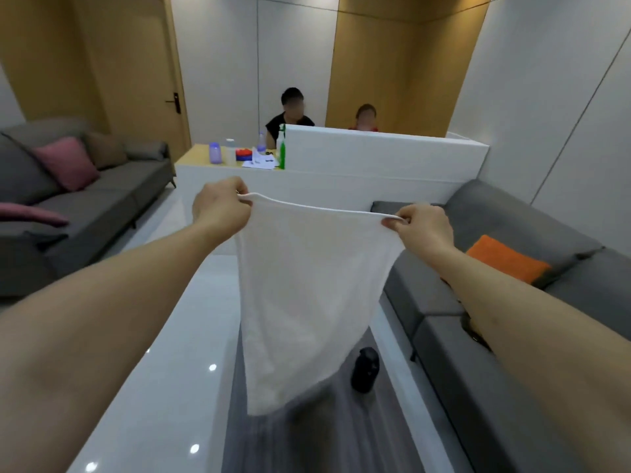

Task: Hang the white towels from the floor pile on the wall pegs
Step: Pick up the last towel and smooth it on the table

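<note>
A white towel (307, 295) hangs spread out in front of me, its top edge stretched between my two hands. My left hand (220, 208) pinches the top left corner. My right hand (423, 228) pinches the top right corner. The towel narrows toward its bottom end, which dangles above a grey rug (327, 438). No wall pegs and no floor pile of towels are in view.
A grey sofa (102, 206) with pink cushions stands on the left, another grey sofa (478, 353) with an orange cushion (505, 261) on the right. A white counter (375, 158) with bottles faces me; two people sit behind it. A black object (365, 370) lies on the floor.
</note>
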Motion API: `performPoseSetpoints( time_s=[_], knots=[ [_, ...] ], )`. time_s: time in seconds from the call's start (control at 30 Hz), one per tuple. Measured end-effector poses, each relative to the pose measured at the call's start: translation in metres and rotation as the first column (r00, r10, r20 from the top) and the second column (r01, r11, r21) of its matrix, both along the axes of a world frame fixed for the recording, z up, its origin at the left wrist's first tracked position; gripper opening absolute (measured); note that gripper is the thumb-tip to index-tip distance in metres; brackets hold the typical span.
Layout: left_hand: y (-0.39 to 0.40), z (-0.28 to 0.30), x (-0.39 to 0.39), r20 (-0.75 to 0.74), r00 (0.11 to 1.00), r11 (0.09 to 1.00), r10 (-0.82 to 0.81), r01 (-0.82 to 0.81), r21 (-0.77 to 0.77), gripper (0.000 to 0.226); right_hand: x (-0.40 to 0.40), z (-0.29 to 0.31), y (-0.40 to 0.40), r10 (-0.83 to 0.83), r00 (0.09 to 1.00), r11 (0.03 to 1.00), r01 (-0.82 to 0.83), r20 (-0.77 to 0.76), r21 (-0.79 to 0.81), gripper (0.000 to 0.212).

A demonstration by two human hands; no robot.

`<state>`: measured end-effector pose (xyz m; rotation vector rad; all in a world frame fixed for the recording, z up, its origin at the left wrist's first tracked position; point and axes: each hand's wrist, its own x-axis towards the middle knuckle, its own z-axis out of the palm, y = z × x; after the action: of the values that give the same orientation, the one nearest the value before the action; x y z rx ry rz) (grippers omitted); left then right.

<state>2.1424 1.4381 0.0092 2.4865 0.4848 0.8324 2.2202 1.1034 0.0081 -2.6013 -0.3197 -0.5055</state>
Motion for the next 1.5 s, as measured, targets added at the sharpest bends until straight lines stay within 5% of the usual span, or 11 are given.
performPoseSetpoints(
  time_s=[0.2,0.33,0.63,1.13,1.5],
  knots=[
    [0.013,0.033,0.029,0.201,0.976,0.976,0.078,-0.034,-0.213,0.014,0.057,0.018,0.020,0.115,0.985,0.987,-0.128,0.130,0.097,0.013],
    [0.002,0.035,0.013,0.252,0.964,0.985,0.089,-0.048,-0.166,0.015,0.057,0.013,0.010,0.151,0.970,0.982,-0.169,0.192,0.083,0.013],
    [-0.066,-0.056,-0.115,0.190,0.967,0.960,0.172,-0.122,-0.250,0.006,-0.043,-0.066,-0.052,0.337,0.934,0.924,-0.352,0.118,0.151,0.020],
    [-0.228,-0.343,-0.358,-0.395,0.908,0.875,0.141,-0.301,-0.378,0.009,-0.247,-0.354,-0.211,0.336,0.835,0.940,-0.324,-0.436,0.105,0.014],
    [-0.224,-0.417,-0.347,-0.594,0.804,0.883,0.041,-0.307,-0.355,0.023,-0.243,-0.423,-0.207,0.185,0.755,0.969,-0.248,-0.629,-0.012,0.016]
  ],
)
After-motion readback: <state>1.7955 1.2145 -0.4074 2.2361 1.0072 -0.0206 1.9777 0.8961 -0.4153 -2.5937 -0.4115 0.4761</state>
